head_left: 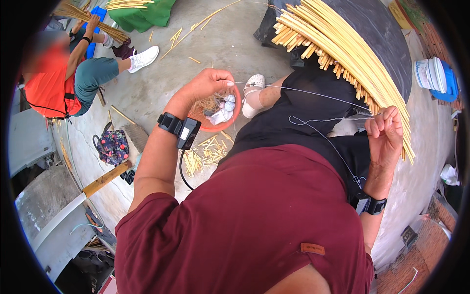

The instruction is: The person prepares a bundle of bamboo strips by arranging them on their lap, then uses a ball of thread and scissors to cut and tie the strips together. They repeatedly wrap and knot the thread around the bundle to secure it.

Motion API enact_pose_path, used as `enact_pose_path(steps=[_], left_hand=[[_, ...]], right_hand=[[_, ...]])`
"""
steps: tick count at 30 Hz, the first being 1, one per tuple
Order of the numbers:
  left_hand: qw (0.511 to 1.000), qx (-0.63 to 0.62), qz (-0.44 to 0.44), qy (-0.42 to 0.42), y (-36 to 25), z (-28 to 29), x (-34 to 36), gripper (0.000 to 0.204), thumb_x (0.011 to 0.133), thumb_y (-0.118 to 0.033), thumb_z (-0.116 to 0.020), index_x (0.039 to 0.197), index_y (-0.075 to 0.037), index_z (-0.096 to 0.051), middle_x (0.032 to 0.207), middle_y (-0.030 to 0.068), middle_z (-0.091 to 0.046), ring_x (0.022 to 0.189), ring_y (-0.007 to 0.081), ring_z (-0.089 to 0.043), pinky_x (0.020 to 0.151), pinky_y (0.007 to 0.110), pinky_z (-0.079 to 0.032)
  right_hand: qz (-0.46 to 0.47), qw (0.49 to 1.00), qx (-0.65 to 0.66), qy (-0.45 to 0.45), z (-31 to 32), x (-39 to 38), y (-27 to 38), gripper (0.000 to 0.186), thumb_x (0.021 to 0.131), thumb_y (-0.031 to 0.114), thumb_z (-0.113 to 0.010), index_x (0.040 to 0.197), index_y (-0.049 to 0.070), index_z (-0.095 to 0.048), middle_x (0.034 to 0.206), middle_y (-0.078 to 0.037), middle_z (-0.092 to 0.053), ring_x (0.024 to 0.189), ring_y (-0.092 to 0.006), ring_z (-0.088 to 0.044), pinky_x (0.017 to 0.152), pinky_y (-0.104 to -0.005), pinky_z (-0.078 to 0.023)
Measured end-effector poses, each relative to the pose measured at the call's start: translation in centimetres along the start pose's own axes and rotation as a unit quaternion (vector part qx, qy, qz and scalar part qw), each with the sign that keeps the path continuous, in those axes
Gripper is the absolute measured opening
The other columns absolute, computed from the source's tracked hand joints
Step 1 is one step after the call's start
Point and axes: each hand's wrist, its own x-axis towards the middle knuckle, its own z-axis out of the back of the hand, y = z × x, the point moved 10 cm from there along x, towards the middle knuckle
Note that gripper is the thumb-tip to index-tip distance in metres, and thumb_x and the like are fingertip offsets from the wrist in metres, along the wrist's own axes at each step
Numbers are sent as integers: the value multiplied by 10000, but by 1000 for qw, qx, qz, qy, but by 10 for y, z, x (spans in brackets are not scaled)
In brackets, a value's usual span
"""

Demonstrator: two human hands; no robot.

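At the far left a second person in an orange vest [46, 90] sits on the grey concrete floor [225, 44], their hands on their own bundle of pale split bamboo strips [90, 22]. Nearer lie a small dark floral pouch [112, 146] and a long blade with a wooden handle [105, 179], both on the floor, with short yellow bamboo offcuts [208, 154] scattered just beside them.

The left hand [203, 88], a black wrist device [178, 128] strapped below it, reaches over a shallow orange plastic bowl [235, 117] holding fibre scraps and small pale bits. Its fingers [223, 76] are curled nearly closed, pinching one end of a thin white thread [303, 92]. The thread runs taut across the lap to the right hand [384, 134], whose fingers [389, 117] are closed tight on the other end, beside the big fan of long yellow bamboo sticks [338, 49] resting over the knee. A slack loop of the same thread hangs down toward the right wrist.

As I judge it, the main risk is the slack loop snagging on the stick ends or the wrist strap, which would jerk the line from the pinch. Too hard a pull might snap so fine a thread, and the fan of sticks, seemingly unbound, could slide off the knee if the right hand shifts.
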Motion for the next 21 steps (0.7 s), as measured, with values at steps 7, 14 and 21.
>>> enact_pose_path(steps=[7, 14, 21], left_hand=[[983, 32, 168, -62, 128, 58, -10, 108, 921, -166, -599, 893, -79, -658, 725, -49, -547, 657, 63, -476, 613, 218, -395], [781, 597, 160, -89, 76, 48, -2, 300, 870, -169, -621, 1168, -175, -656, 1285, 110, -562, 1262, 260, -459, 1021, 378, -391], [696, 650, -204, -226, -131, -44, 26, 333, 745, -11, -638, 1059, -118, -671, 1246, 133, -580, 1226, 350, -492, 1006, 490, -396]], right_hand=[[139, 973, 30, -184, 186, -132, 49, 73, 943, 65, -552, 951, 45, -482, 790, -37, -429, 696, -147, -412, 718, -296, -397], [9, 942, -7, -336, 231, -214, 29, 58, 956, 85, -549, 929, 51, -510, 800, -41, -518, 702, -134, -501, 678, -268, -440], [12, 941, 40, -337, 199, -196, -2, 69, 971, 89, -512, 913, 57, -532, 754, -45, -532, 657, -151, -526, 669, -300, -460]])
